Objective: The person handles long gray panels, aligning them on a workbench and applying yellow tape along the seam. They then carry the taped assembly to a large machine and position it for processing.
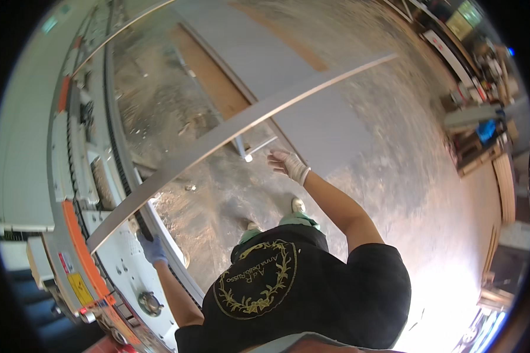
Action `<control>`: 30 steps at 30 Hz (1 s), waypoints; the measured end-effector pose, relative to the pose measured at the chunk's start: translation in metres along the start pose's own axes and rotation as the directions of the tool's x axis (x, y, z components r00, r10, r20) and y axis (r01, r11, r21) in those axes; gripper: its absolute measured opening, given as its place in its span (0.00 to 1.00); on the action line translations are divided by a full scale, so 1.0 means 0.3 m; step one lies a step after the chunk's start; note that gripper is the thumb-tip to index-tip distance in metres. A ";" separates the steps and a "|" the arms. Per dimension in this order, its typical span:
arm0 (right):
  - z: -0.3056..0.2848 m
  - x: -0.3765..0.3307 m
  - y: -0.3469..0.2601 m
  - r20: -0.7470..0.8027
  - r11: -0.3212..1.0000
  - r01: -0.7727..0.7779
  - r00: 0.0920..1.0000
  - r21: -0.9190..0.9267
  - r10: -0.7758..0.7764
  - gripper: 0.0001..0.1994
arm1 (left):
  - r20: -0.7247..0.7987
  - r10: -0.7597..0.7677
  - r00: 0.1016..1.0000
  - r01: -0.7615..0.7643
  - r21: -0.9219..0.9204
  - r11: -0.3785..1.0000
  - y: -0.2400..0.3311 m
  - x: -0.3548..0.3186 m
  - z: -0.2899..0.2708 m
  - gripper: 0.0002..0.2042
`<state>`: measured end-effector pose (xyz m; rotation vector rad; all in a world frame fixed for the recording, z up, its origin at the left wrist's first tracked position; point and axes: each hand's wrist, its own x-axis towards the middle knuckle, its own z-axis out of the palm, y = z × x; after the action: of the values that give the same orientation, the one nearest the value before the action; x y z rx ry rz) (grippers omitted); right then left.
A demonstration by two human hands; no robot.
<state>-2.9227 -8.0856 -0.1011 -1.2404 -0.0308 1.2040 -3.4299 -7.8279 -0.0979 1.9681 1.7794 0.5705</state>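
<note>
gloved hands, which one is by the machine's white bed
The left hand, in a bluish glove; the right hand, whitish-gloved, is above the floor, apart from the bed.

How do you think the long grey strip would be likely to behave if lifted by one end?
The strip would probably flex somewhat, being long and narrow. It may tip or swing when raised, since much of it reaches beyond the machine bed. Its plain face looks smooth, so it might slip a little.
</note>
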 end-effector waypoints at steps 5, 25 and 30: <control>-0.457 -0.138 0.051 -0.536 0.809 0.017 0.741 -0.587 -0.405 0.19 | -0.211 0.215 0.954 -0.066 0.551 0.832 0.202 -0.214 0.007 0.40; -1.477 0.009 -0.301 -0.526 0.996 -0.048 0.847 0.071 0.078 0.19 | 0.178 -0.325 0.929 0.316 0.082 0.945 0.794 -1.451 0.700 0.36; -1.588 0.090 -0.257 -0.412 0.991 -0.111 0.909 -0.078 0.069 0.17 | 0.220 -0.444 0.869 0.437 0.084 0.896 0.795 -1.680 0.742 0.36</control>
<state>-2.5753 -8.3853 -0.2529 -1.5767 0.2822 1.0084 -3.1563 -8.3591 -0.1567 1.4913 1.9992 0.1500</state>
